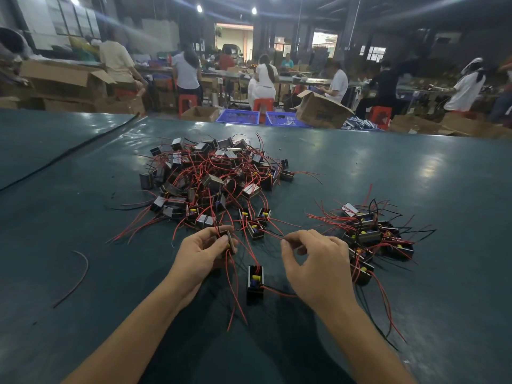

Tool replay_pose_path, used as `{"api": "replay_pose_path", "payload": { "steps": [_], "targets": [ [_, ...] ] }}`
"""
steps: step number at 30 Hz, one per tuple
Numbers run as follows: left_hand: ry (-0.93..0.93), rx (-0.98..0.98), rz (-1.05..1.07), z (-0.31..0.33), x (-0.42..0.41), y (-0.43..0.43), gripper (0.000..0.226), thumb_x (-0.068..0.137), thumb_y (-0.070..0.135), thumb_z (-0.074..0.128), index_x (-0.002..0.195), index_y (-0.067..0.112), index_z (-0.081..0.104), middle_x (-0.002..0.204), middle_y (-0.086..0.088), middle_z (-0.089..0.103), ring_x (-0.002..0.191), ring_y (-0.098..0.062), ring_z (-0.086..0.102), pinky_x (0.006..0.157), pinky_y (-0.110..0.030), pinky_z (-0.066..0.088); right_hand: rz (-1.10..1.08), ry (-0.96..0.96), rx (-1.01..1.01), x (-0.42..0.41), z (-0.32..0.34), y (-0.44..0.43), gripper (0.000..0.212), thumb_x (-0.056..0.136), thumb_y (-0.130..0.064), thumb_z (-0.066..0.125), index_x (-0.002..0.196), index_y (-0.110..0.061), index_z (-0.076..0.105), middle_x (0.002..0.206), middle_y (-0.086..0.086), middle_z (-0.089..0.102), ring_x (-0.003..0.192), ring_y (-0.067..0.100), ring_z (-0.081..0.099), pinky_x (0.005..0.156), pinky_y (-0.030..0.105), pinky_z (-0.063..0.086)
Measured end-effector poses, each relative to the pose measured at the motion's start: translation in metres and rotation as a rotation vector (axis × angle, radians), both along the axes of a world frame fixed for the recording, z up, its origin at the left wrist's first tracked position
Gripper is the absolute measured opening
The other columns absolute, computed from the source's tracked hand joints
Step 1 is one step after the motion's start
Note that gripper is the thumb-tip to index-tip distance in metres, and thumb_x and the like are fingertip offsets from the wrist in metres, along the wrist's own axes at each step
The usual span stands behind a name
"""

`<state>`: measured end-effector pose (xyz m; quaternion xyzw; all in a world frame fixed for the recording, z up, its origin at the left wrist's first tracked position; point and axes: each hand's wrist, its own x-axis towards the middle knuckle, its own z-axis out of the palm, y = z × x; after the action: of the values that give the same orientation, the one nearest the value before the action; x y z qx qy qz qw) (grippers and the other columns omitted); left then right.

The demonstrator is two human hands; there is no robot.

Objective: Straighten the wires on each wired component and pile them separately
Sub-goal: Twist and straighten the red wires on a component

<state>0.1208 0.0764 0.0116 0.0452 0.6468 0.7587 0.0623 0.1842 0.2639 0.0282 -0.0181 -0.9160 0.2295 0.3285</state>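
My left hand (203, 252) grips a small black wired component (230, 241) by its body, red wires hanging down from it. My right hand (313, 261) pinches a thin red wire (273, 236) between thumb and forefinger. Another black component (255, 284) with yellow parts lies on the table between my hands, a red wire trailing right under my right hand. A big tangled heap of components (213, 176) with red wires sits ahead in the middle. A smaller pile of components (371, 239) lies to the right of my right hand.
The dark green table (83, 217) carries a loose wire piece (79, 275) at the left and a black cable (69, 151) at the far left. Beyond the far edge are blue crates (238, 116), cardboard boxes (321, 110), red stools and seated people.
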Motion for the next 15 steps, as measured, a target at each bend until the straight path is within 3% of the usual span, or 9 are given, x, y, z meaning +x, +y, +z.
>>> {"api": "replay_pose_path", "payload": {
  "steps": [4,7,11,15],
  "targets": [
    [0.008,-0.029,0.031,0.0,-0.002,0.0,0.019,0.098,0.003,0.049,0.102,0.011,0.066,0.081,-0.005,0.071,0.068,-0.007,0.067,0.055,-0.017,0.052,0.038,-0.014,-0.041,-0.001,0.001,0.003,0.006,0.088,-0.026,0.067,0.083,-0.022,0.07,0.078,-0.015,0.066,0.071,0.008,0.061,0.088,0.035,0.042],
    [-0.004,-0.008,0.049,0.0,-0.003,-0.001,0.019,0.097,0.003,0.049,0.1,0.011,0.066,0.081,-0.004,0.071,0.066,-0.007,0.068,0.053,-0.017,0.051,0.079,-0.054,-0.191,-0.004,0.002,0.012,0.009,0.088,-0.027,0.067,0.08,-0.024,0.07,0.071,-0.017,0.065,0.064,0.003,0.061,0.069,0.03,0.052],
    [-0.066,0.001,0.034,0.0,-0.003,-0.001,0.017,0.097,0.005,0.051,0.103,0.011,0.066,0.086,-0.006,0.073,0.074,-0.013,0.068,0.059,-0.022,0.055,0.048,-0.046,-0.264,-0.008,0.003,0.024,0.013,0.087,-0.029,0.067,0.075,-0.031,0.065,0.061,-0.02,0.061,0.064,-0.003,0.06,0.055,0.009,0.042],
    [-0.109,0.011,0.005,0.002,-0.003,-0.001,0.019,0.097,0.0,0.049,0.104,0.008,0.065,0.093,-0.011,0.069,0.08,-0.019,0.065,0.058,-0.022,0.055,0.044,-0.03,-0.273,-0.009,0.002,0.029,0.015,0.087,-0.028,0.068,0.074,-0.033,0.063,0.061,-0.021,0.061,0.068,-0.008,0.059,0.058,0.005,0.042]
  ]
}}
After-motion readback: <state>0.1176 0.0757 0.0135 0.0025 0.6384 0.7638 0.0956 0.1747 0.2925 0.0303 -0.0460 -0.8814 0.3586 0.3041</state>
